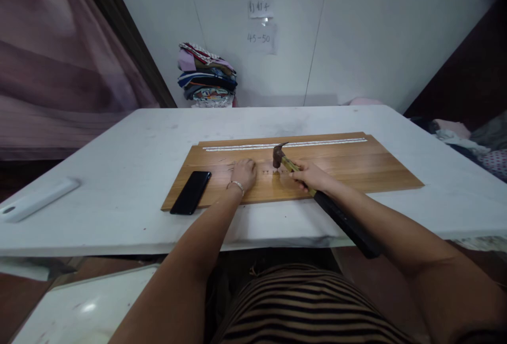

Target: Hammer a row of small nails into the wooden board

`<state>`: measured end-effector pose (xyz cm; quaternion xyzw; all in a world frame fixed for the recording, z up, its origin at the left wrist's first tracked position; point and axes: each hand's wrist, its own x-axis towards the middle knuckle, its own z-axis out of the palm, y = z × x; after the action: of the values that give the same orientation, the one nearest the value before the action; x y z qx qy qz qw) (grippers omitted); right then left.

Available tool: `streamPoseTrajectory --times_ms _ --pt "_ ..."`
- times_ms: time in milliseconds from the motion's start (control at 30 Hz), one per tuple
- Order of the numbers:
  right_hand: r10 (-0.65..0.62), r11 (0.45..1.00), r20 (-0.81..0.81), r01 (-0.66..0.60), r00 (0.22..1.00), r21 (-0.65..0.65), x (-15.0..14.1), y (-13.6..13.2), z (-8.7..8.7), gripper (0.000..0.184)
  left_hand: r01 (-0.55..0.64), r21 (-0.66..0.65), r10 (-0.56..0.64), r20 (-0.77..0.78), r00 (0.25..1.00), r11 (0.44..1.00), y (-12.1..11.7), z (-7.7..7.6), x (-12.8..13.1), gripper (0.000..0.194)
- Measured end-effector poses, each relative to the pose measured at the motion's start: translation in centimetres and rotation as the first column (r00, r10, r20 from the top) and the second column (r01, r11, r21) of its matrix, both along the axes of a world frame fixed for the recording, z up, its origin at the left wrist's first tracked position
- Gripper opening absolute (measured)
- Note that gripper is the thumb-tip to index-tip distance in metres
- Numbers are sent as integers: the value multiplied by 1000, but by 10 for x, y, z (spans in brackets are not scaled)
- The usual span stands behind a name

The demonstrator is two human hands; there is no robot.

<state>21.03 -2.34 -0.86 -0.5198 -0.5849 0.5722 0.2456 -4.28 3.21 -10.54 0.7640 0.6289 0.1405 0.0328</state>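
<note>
My right hand is closed around the neck of a claw hammer, close behind its rusty head. The black grip stretches back toward me, under my forearm. Its striking face is just over a nail in a brown wooden board. Several small nails stand in a row there, on both sides of the hammer head. My left hand lies palm down on the board left of that row, fingers resting on the wood. Just past it are a few loose nails, partly hidden by the hand.
A black phone overlaps the board's left front corner. White marked strips run along the board's far part. On the white table lies a white, long object at the left. Folded clothes are stacked at the back wall.
</note>
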Motion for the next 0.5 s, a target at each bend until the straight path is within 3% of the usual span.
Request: streamPoseTrajectory --times_ms 200,500 --pt "-44 997 1 44 999 -67 -4 -4 4 41 7 12 -7 -32 999 1000 1 -1 0 28" --pt "-9 1000 -26 9 1000 -7 1 1 -6 40 -1 32 1 -3 1000 999 3 -7 -1 27"
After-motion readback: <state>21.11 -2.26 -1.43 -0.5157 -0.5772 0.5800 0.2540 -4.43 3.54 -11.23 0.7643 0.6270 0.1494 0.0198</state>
